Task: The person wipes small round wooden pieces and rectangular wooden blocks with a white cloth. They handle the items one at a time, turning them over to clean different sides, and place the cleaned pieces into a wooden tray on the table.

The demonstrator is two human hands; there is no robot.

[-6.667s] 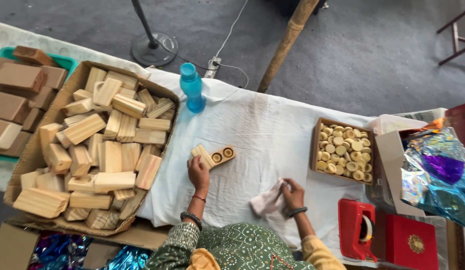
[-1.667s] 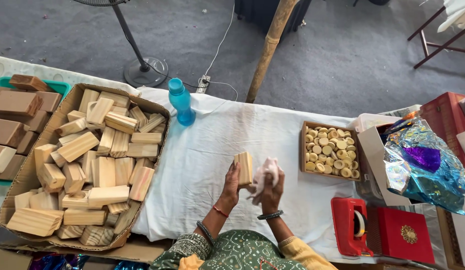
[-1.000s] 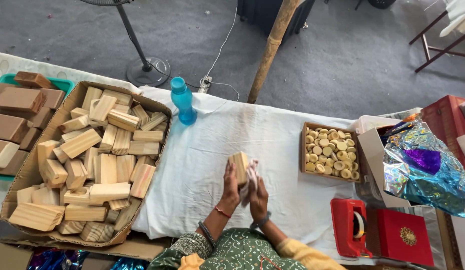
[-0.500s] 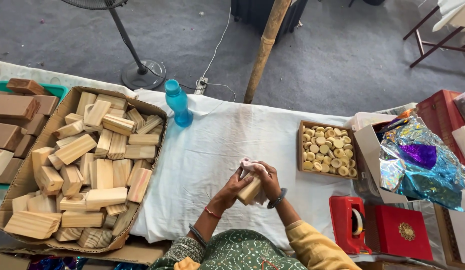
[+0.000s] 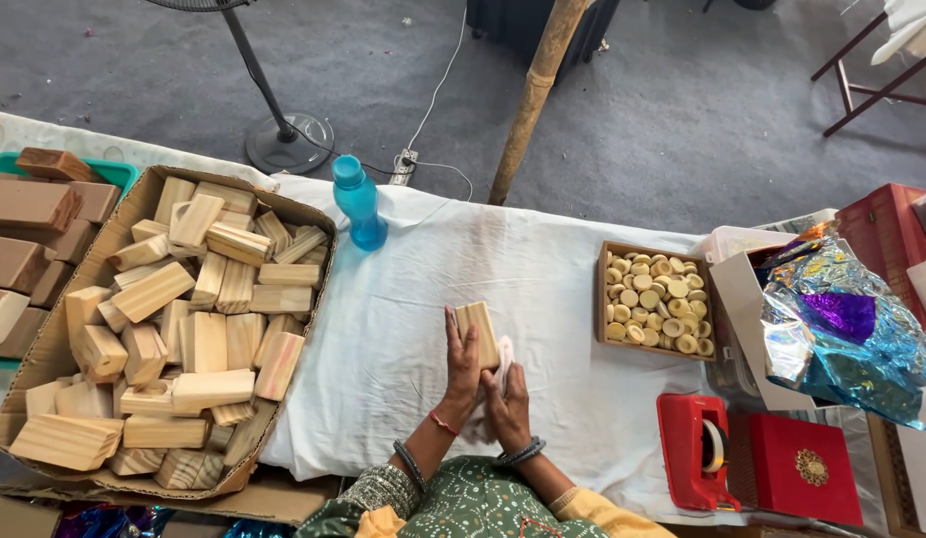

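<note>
Hands have drawn apart since half a second ago: left hand (image 5: pixel 463 364) grips the wooden block (image 5: pixel 478 334) upright above the bench (image 5: pixel 403 329), right hand (image 5: pixel 508 403) clasping a pale cloth (image 5: pixel 503 361) below it.

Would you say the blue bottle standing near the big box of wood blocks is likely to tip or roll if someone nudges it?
Probably yes. The blue bottle stands upright, tall and narrow on a small base, so a push near its cap would likely topple it. The white cloth under it looks wrinkled, which may make its footing less steady. Being round, it would likely roll once down, perhaps until the cardboard box stops it.
</note>
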